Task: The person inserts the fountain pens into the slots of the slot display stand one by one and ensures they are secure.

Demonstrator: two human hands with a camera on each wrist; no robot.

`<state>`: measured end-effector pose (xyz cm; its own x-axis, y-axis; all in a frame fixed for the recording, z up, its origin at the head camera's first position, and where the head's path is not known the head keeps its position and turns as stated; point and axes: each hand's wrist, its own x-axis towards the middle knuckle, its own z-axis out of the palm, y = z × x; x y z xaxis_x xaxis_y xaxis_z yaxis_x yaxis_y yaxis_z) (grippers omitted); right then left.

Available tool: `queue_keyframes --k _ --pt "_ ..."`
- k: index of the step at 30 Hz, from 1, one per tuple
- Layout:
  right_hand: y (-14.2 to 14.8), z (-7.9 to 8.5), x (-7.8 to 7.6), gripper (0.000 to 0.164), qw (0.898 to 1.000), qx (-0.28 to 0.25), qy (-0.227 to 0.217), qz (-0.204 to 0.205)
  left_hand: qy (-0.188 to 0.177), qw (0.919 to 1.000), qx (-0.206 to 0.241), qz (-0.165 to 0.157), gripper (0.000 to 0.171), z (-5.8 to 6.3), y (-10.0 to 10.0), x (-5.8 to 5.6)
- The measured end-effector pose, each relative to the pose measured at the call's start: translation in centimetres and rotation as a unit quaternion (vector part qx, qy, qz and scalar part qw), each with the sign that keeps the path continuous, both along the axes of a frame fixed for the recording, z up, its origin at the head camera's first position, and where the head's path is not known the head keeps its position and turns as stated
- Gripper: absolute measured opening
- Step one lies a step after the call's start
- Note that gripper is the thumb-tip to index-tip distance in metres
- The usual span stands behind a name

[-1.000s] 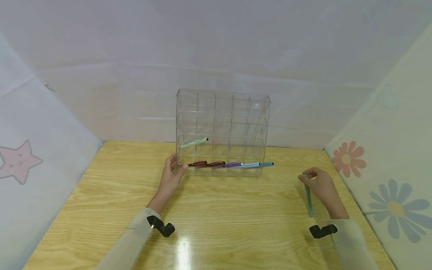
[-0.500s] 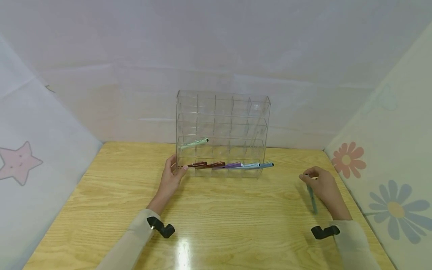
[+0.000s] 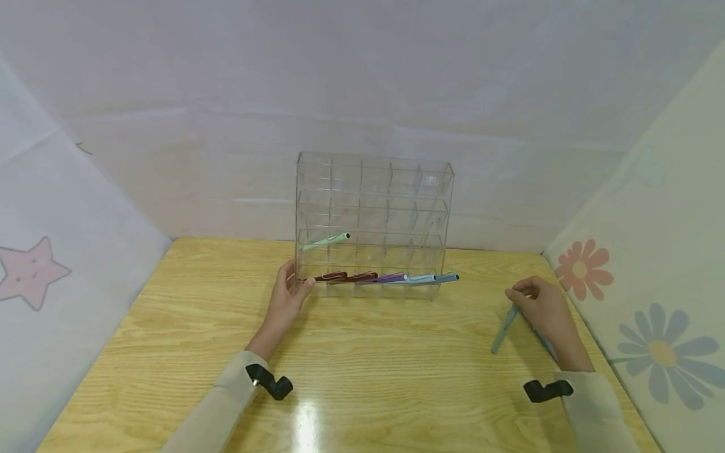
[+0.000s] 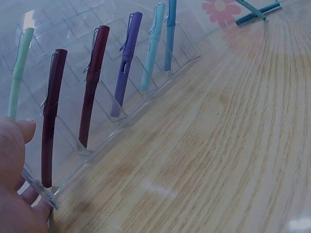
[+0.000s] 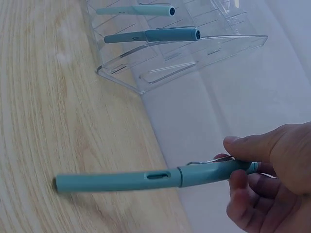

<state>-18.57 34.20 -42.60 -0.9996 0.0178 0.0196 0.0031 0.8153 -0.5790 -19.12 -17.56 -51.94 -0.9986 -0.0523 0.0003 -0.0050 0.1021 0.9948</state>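
A clear pen rack (image 3: 374,217) stands at the middle back. My left hand (image 3: 287,301) grips its lower left corner, thumb in front and fingers behind. Along the bottom row lean two dark red pens (image 4: 52,116), a purple pen (image 4: 127,63), a light blue pen (image 4: 153,46) and a blue pen (image 4: 170,34). One row higher sits a mint green pen (image 3: 326,241). Off to the right, my right hand (image 3: 546,311) pinches a teal pen (image 5: 121,182) by its clip end, its other end slanting down. A second blue pen (image 3: 545,343) shows partly behind that hand.
The wooden table (image 3: 362,377) runs up to a pale cloth backdrop (image 3: 374,75). Cloth side walls flank it, one with a pink star (image 3: 34,272), the other with printed flowers (image 3: 583,268). Small black mounts (image 3: 270,381) sit on both sleeves.
The teal pen's lower end has swung left, apart from the second blue pen now visible near the wrist. My right hand shifted slightly right; the left hand and rack stayed put.
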Motion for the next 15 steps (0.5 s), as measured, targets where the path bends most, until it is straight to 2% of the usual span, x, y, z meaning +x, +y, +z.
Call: queue_keyframes --k 9,15 --pt "-0.1 0.7 0.1 0.042 0.998 -0.054 -0.008 0.0 0.002 1.0 0.0 -0.001 0.076 0.0 0.0 0.0" --pt "0.0 1.5 0.2 0.039 0.999 -0.041 0.0 0.009 -0.001 1.0 0.004 0.001 0.075 -0.1 0.0 -0.1"
